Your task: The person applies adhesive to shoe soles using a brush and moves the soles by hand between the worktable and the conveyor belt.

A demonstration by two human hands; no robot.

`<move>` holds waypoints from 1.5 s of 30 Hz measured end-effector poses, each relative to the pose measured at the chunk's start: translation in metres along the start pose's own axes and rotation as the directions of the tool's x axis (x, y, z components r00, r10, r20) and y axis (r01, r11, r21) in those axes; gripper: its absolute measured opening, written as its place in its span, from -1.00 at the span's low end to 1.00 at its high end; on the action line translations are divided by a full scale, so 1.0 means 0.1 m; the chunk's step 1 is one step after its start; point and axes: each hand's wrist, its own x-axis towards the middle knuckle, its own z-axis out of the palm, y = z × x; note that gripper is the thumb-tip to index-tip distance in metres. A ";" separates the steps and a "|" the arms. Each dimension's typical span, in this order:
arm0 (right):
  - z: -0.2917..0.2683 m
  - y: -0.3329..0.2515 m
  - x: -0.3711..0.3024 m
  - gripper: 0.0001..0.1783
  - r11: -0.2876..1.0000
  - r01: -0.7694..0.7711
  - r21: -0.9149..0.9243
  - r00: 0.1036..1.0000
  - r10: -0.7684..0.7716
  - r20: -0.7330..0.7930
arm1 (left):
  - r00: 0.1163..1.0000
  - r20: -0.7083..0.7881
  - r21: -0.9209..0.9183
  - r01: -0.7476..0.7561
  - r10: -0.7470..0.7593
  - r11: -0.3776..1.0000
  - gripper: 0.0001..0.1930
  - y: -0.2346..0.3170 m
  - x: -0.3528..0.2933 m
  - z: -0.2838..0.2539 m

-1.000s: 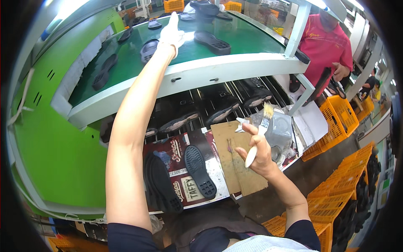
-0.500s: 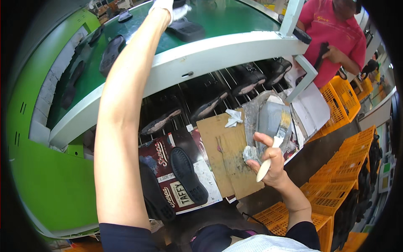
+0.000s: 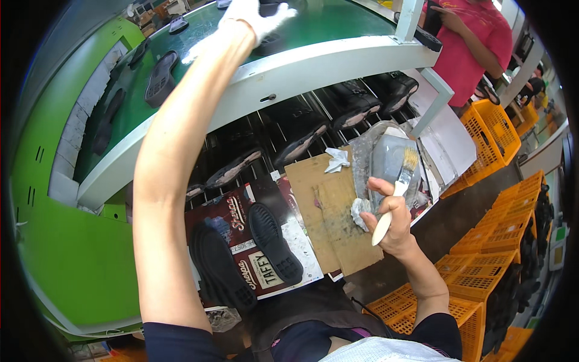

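Observation:
My left hand (image 3: 252,19), in a white glove, is raised over the green conveyor belt (image 3: 202,42) with its fingers spread and nothing visible in it. A dark shoe sole (image 3: 270,46) lies partly hidden below its wrist. In my bare right hand (image 3: 395,228) a paintbrush (image 3: 381,229) with a pale handle is gripped, bristles up and away from me. The bristles are over a greyish plastic tub (image 3: 384,163). Two black shoe soles, one nearer the middle (image 3: 274,244) and one on the left (image 3: 220,265), lie on a printed red and white board (image 3: 241,208).
A stained cardboard sheet (image 3: 329,211) with a crumpled white scrap (image 3: 336,160) lies beside the tub. Black shoes (image 3: 301,130) stand on a rack under the pale metal frame (image 3: 259,81). Orange crates (image 3: 476,274) line the right. A person in a red shirt (image 3: 476,45) stands far right.
My left hand has come back into fuller view, its fingers now spread over the belt. The view has shifted slightly. My right hand keeps the paintbrush near the tub.

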 end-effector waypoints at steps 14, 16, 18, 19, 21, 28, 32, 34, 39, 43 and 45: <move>-0.32 -0.24 0.06 -0.60 0.998 -0.035 -0.046 0.990 0.028 -0.140 | 0.945 0.323 -0.142 0.003 0.044 0.990 -0.71 -0.97 -1.10 -0.03; -0.32 -0.26 0.02 -0.61 0.998 -0.068 -0.011 0.983 0.065 -0.172 | 0.939 0.343 -0.067 0.000 0.023 0.998 -0.64 -1.01 -1.51 -0.12; -0.28 -0.31 0.02 -0.63 0.996 -0.089 0.026 0.981 0.092 -0.171 | 0.949 0.310 -0.001 0.067 -0.063 0.998 -0.58 -1.11 -1.85 -0.24; -0.24 -0.32 0.04 -0.63 0.996 -0.078 0.053 0.979 0.086 -0.187 | 0.968 0.250 0.011 0.024 -0.026 1.000 -0.56 -1.23 -1.96 -0.29; -0.13 -0.41 0.01 -0.64 0.991 -0.072 0.113 0.977 0.093 -0.194 | 0.994 0.112 0.143 0.000 -0.017 0.990 -0.50 -1.42 -2.34 -0.47; 0.36 -0.39 -0.28 -0.67 0.974 -0.224 0.047 0.974 0.225 -0.016 | 0.958 -0.097 0.010 0.272 -0.270 0.962 -0.52 -1.96 -3.30 -0.84; 0.68 -0.21 -0.53 -0.67 0.946 -0.313 -0.090 0.942 0.321 0.097 | 0.875 -0.262 -0.107 0.393 -0.407 0.913 -0.58 -2.20 -3.35 -1.13; 0.75 -0.28 -0.57 -0.67 0.916 -0.390 -0.093 0.903 0.400 0.159 | 0.875 -0.272 -0.167 0.367 -0.401 0.915 -0.62 -2.32 -3.41 -1.29; 0.73 -0.22 -0.77 -0.67 0.931 -0.355 -0.084 0.929 0.361 0.074 | 0.800 -0.341 0.060 0.543 -0.495 0.837 -0.63 -2.29 -3.47 -1.38; 0.52 -0.23 -0.88 -0.69 0.934 -0.354 -0.054 0.933 0.357 0.052 | 0.741 -0.342 0.232 0.662 -0.577 0.712 -0.52 -2.04 -3.51 -1.41; 0.40 -0.34 -0.90 -0.72 0.917 -0.399 -0.011 0.916 0.399 0.031 | 0.776 -0.269 0.455 0.624 -0.570 0.635 -0.30 -2.01 -3.51 -1.56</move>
